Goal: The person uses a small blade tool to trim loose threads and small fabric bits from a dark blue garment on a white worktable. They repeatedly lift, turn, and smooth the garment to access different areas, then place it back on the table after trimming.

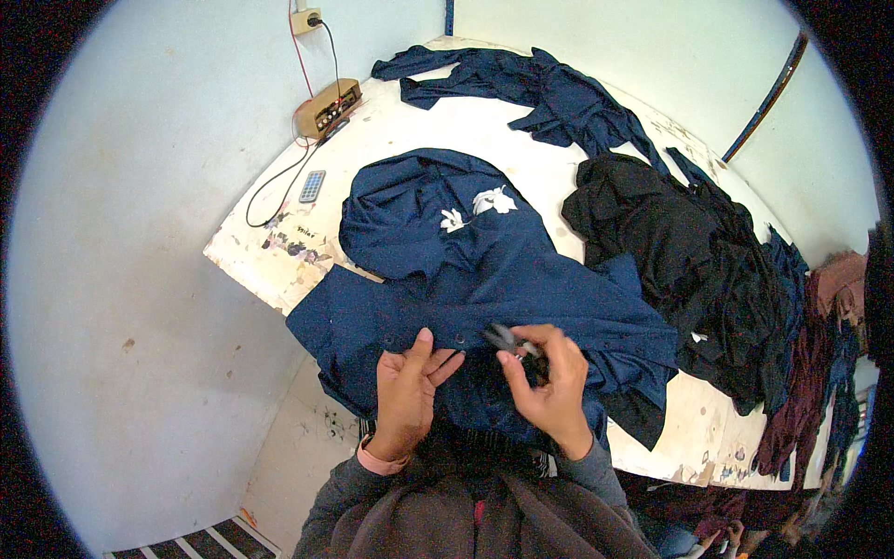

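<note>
A navy blue shirt [419, 252] lies spread in front of me, its near edge with a row of dark round buttons running toward my body. My left hand [407, 396] pinches this edge, thumb on top and fingers underneath, beside one button. In my right hand [549, 382] are small dark thread snips [501, 337], blurred, their blades pointing left over the cloth close to another button. Some of the snips are hidden by my fingers. White scraps [494, 199] rest on the bunched far part of the shirt.
More navy garments [559, 98] lie along the table's far side. A black garment pile [670, 261] is at right, with maroon cloth [801, 401] beyond it. A brown radio [331, 107] with cables and a small remote [313, 186] sit far left, by the wall.
</note>
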The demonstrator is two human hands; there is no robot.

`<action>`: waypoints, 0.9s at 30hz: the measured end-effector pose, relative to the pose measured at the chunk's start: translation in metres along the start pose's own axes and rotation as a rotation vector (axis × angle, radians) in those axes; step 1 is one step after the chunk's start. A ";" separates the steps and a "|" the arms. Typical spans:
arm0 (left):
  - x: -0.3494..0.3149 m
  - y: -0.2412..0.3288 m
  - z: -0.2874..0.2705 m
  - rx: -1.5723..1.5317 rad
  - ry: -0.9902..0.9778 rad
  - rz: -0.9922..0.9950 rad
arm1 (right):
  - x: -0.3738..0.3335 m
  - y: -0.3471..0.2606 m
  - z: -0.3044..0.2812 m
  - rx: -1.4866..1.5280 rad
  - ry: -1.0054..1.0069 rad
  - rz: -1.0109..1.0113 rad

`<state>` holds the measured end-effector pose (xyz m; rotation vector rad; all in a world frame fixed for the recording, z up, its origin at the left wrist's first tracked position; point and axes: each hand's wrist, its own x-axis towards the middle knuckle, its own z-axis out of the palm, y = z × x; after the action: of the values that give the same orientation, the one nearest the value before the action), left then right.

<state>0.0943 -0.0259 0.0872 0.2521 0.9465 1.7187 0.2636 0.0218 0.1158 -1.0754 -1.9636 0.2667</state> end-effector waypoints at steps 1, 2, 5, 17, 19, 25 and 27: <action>0.001 -0.001 -0.003 -0.022 -0.032 0.003 | 0.003 0.004 0.000 -0.099 0.028 0.029; 0.003 -0.002 -0.005 -0.044 -0.063 0.007 | 0.004 0.009 -0.001 -0.198 0.057 0.058; 0.004 -0.007 0.002 -0.146 -0.036 0.087 | -0.012 0.052 -0.002 -0.356 -0.090 -0.057; -0.008 -0.009 0.036 0.153 -0.063 -0.091 | -0.009 0.007 -0.027 0.072 0.028 0.008; -0.008 -0.007 0.034 0.149 -0.074 -0.085 | -0.011 0.009 -0.031 -0.013 0.035 -0.052; -0.009 -0.012 0.029 0.112 -0.059 -0.054 | -0.011 0.007 -0.032 0.022 -0.044 -0.108; -0.011 -0.008 0.035 0.134 -0.029 -0.070 | -0.012 0.006 -0.031 0.042 -0.066 -0.104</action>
<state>0.1250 -0.0187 0.1082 0.3274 1.0390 1.5860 0.2938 0.0100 0.1250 -0.9453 -2.0569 0.2887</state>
